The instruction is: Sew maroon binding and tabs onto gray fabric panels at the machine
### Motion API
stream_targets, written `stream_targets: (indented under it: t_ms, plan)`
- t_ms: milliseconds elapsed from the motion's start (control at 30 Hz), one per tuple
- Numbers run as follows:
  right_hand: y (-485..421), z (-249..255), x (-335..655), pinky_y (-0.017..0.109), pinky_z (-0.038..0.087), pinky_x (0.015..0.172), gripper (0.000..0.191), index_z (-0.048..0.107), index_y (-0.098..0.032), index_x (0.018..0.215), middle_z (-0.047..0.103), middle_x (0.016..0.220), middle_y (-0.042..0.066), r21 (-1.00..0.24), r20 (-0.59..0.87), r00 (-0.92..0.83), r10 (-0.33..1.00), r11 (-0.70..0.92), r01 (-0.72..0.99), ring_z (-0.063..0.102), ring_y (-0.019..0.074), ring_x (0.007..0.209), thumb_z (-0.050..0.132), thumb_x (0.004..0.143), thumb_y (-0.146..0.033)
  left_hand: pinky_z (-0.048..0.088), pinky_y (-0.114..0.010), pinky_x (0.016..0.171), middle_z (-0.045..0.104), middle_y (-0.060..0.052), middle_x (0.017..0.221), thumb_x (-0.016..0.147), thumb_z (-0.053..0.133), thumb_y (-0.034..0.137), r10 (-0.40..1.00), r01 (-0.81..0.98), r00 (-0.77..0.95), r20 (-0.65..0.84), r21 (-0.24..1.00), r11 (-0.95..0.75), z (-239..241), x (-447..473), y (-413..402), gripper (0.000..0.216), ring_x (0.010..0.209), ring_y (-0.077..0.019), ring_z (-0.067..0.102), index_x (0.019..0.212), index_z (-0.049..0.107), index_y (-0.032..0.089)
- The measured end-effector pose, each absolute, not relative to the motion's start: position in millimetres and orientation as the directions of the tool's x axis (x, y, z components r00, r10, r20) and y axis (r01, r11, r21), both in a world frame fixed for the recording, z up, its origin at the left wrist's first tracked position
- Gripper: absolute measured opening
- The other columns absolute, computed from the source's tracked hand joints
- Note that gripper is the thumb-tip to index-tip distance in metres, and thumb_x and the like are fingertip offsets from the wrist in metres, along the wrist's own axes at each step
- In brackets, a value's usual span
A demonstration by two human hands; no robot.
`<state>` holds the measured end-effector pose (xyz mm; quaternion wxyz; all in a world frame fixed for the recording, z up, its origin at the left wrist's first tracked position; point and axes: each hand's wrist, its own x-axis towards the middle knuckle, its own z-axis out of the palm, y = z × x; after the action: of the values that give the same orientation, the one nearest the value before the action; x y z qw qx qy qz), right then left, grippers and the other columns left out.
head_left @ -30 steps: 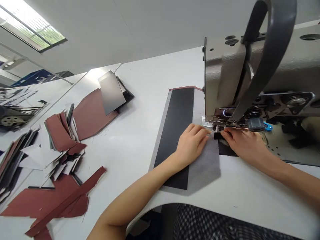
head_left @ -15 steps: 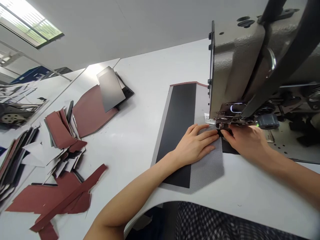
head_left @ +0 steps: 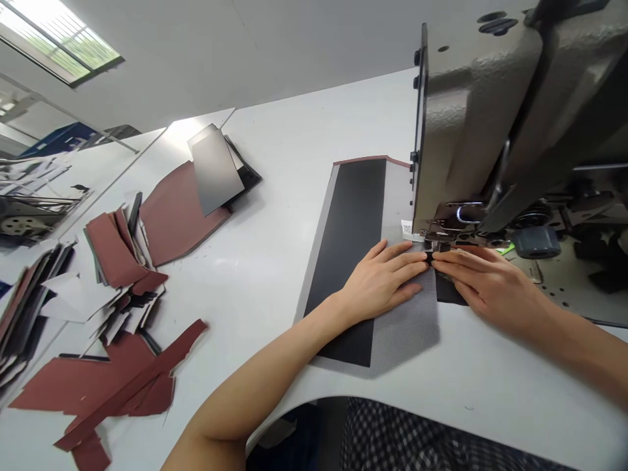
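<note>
Fingers of the left hand lie spread and flat, pinching nothing, on the grey mesh fabric panel beneath them, while those of the right hand rest open from the other side, tips just beside the presser foot of the sewing machine. Under the fingers, that light, soft mesh, laid with a stiffer black strip, looks apt to creep, so flat pressure near the foot suits it better than a pinch. Right-hand fingers now lie straighter than a moment ago.

Sewing machine head running off the right edge, presser foot partly vanishing behind the right hand, QR tag beside the machine head blurring past reading
</note>
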<state>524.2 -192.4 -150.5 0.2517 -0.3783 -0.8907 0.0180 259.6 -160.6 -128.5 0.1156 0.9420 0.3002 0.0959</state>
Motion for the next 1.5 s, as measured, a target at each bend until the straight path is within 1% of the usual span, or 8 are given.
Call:
stream_targets:
  t_ms: [500, 633, 833, 1067, 1167, 1267, 1333, 1500]
  plan:
    - [-218.0, -106.6, 547.6, 0.035, 0.055, 0.08, 0.024, 0.065, -0.02, 0.099, 0.073, 0.093, 0.005, 0.023, 0.708, -0.461, 0.535, 0.635, 0.772, 0.069, 0.0221, 0.085, 0.066, 0.084, -0.001, 0.038, -0.047, 0.12, 0.067, -0.012, 0.137, 0.108, 0.045, 0.035, 0.599, 0.564, 0.792, 0.117, 0.238, -0.791, -123.5, 270.8, -114.8, 0.035, 0.141, -0.0285, 0.053, 0.129, 0.066, 0.017]
    - [-213.7, -115.7, 554.4, 0.04, 0.053, 0.084, 0.019, 0.06, -0.012, 0.112, 0.068, 0.105, 0.015, 0.089, 0.609, -0.408, 0.68, 0.452, 0.887, 0.065, 0.0322, 0.106, 0.057, 0.093, -0.017, 0.028, -0.05, 0.128, 0.058, -0.009, 0.151, 0.108, 0.045, 0.043, 0.611, 0.569, 0.788, 0.084, 0.282, -0.773, -121.4, 264.9, -139.2, 0.043, 0.149, -0.0264, 0.044, 0.141, 0.058, 0.019]
    - [-196.3, -132.9, 555.4, 0.036, 0.051, 0.082, 0.016, 0.053, -0.02, 0.084, 0.059, 0.077, 0.008, 0.118, 0.56, -0.498, 0.662, 0.531, 0.839, 0.064, 0.0259, 0.087, 0.048, 0.092, -0.008, 0.022, -0.049, 0.13, 0.049, -0.007, 0.159, 0.107, 0.044, 0.051, 0.637, 0.606, 0.77, 0.012, 0.297, -0.738, -125.7, 266.4, -147.6, 0.051, 0.155, -0.0253, 0.035, 0.148, 0.051, 0.02]
    - [-211.4, -123.9, 549.9, 0.04, 0.051, 0.092, 0.02, 0.068, -0.017, 0.106, 0.072, 0.106, 0.01, 0.145, 0.546, -0.612, 0.572, 0.655, 0.741, 0.067, 0.0256, 0.1, 0.054, 0.096, -0.006, 0.024, -0.05, 0.128, 0.057, -0.009, 0.151, 0.103, 0.054, 0.052, 0.659, 0.608, 0.751, 0.052, 0.334, -0.72, -119.1, 270.0, -137.4, 0.051, 0.144, -0.0275, 0.047, 0.143, 0.054, 0.02]
    - [-211.3, -123.7, 535.1, 0.036, 0.05, 0.098, 0.024, 0.07, -0.015, 0.111, 0.071, 0.118, 0.009, 0.089, 0.475, -0.723, 0.503, 0.789, 0.608, 0.066, 0.0232, 0.113, 0.053, 0.097, -0.005, 0.044, -0.046, 0.113, 0.062, -0.011, 0.141, 0.086, 0.074, 0.063, 0.656, 0.589, 0.75, 0.085, 0.364, -0.722, -107.2, 261.1, -150.3, 0.071, 0.128, -0.0289, 0.057, 0.139, 0.056, 0.02]
    - [-202.0, -125.2, 519.1, 0.032, 0.053, 0.095, 0.021, 0.069, -0.013, 0.112, 0.071, 0.115, 0.01, -0.07, 0.46, -0.705, 0.54, 0.813, 0.578, 0.067, 0.0205, 0.106, 0.051, 0.102, -0.016, 0.056, -0.034, 0.087, 0.069, -0.009, 0.119, 0.088, 0.078, 0.045, 0.62, 0.58, 0.782, 0.064, 0.288, -0.762, -100.2, 257.2, -169.7, 0.04, 0.106, -0.0239, 0.063, 0.112, 0.067, 0.015]
    - [-194.8, -125.6, 511.2, 0.031, 0.055, 0.088, 0.023, 0.07, -0.013, 0.106, 0.071, 0.109, 0.009, -0.119, 0.451, -0.697, 0.557, 0.812, 0.572, 0.068, 0.0189, 0.098, 0.049, 0.103, -0.021, 0.055, -0.03, 0.072, 0.07, -0.009, 0.104, 0.097, 0.063, 0.025, 0.569, 0.558, 0.821, 0.05, 0.145, -0.817, -100.8, 260.5, -181.6, 0.013, 0.092, -0.0214, 0.064, 0.093, 0.067, 0.014]
    - [-192.0, -126.9, 499.1, 0.029, 0.052, 0.079, 0.025, 0.07, -0.015, 0.092, 0.07, 0.098, 0.007, -0.117, 0.49, -0.652, 0.578, 0.785, 0.608, 0.066, 0.0162, 0.085, 0.049, 0.104, -0.019, 0.042, -0.028, 0.05, 0.065, -0.006, 0.083, 0.095, 0.047, 0.012, 0.642, 0.644, 0.76, 0.102, 0.026, -0.765, -107.6, 274.1, -192.7, 0.022, 0.073, -0.0183, 0.06, 0.083, 0.065, 0.015]
